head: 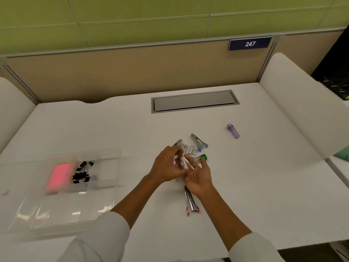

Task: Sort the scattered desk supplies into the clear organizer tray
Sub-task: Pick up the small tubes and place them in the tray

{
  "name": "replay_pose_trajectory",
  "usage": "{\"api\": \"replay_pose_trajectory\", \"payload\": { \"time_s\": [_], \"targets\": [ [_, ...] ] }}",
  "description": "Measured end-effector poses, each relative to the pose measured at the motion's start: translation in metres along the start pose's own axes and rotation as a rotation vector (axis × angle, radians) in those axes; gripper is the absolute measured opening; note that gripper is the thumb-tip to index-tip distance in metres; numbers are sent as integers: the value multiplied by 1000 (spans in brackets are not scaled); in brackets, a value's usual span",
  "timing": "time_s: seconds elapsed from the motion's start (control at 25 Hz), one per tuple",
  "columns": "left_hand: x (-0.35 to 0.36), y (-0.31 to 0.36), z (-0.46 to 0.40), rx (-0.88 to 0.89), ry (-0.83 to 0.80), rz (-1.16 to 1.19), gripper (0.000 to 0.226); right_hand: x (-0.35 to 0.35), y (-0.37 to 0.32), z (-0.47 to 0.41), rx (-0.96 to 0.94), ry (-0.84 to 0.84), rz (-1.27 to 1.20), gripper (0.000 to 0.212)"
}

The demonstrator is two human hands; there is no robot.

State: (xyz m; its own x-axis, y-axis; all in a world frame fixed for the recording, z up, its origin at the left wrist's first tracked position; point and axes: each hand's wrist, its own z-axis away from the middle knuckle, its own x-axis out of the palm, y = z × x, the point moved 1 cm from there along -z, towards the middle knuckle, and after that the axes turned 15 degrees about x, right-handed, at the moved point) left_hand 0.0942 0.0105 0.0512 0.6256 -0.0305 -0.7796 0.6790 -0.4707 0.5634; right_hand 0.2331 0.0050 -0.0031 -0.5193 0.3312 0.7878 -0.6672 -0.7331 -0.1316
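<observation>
desk supplies sat clumped mid-table, well right of the clear organizer tray, which already had pink sticky notes and black binder clips in its back compartments. left hand was pinching a white tube over the right hand, whose palm was up and fingers spread. looked like the gathering step; next it'd need carrying left to a free slot.
</observation>
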Motion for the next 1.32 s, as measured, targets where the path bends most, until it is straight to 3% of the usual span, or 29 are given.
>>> {"api": "replay_pose_trajectory", "payload": {
  "time_s": [0.12, 0.24, 0.44, 0.6, 0.68, 0.76, 0.84, 0.96, 1.04, 1.16, 1.32],
  "targets": [
    [8, -16, 6, 90, 30, -19, 76, 3, -10, -6, -25, -6, -35, 62],
    [9, -45, 17, -92, 94, -121, 59, -4, -22, -6, -61, -15, -84, 56],
    [24, -56, 5, -358, -181, -184, 51, -16, -18, -4, -90, -30, -138, 57],
    [26, -57, 1, -393, -191, -177, 42, -21, -10, -2, -93, -29, -169, 59],
    [19, -58, 2, -312, -117, -143, 44, -17, -6, -1, -102, -20, -167, 58],
    [12, -53, -1, -117, -61, -84, 47, -12, -2, -3, -107, 3, -164, 57],
    [7, -41, -8, 102, -87, -25, 54, -7, 3, -7, -101, 48, -156, 56],
    [8, -24, -18, 267, -136, 50, 62, 2, 9, -10, -111, 77, -138, 47],
    [14, -25, -23, 274, -109, 107, 60, 4, 9, -8, -146, 70, -136, 42],
    [17, -37, -39, 137, -67, 82, 47, -3, 3, -2, -178, 58, -177, 49],
    [29, -39, -72, 222, -251, -65, 35, -20, -6, 5, -170, 8, -232, 39]
  ]
}}
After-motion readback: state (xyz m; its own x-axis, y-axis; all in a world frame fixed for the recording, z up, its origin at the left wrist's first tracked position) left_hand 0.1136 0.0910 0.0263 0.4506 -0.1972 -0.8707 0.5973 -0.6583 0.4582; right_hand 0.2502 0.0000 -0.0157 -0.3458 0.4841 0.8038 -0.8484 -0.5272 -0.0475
